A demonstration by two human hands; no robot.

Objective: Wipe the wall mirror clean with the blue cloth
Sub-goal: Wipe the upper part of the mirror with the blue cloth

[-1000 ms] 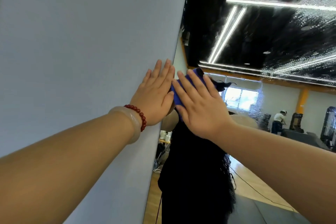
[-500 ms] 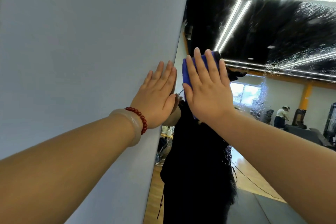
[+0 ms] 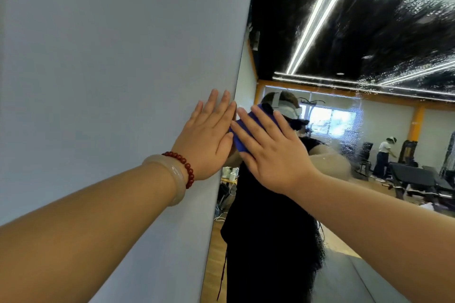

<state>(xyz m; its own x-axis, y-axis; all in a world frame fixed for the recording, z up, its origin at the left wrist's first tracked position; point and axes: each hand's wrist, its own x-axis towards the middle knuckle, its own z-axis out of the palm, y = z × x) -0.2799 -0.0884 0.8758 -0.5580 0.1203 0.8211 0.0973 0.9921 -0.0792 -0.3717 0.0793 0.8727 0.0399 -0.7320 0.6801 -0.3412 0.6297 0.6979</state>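
Note:
The wall mirror fills the right half of the view, and its upper right part is covered with wet streaks and droplets. My right hand presses the blue cloth flat against the glass near the mirror's left edge, fingers straight and spread. The cloth shows between and beyond my fingers. My left hand lies flat on the grey wall right beside the mirror's edge, fingers straight. It wears a red bead bracelet and a pale bangle.
The mirror reflects a person in black directly in front, a gym room with dark benches and another person at the far right, and ceiling light strips. The grey wall takes up the whole left side.
My right hand has slid the cloth down and to the left on the glass after an upward stroke half a second ago. My left hand has stayed on the wall.

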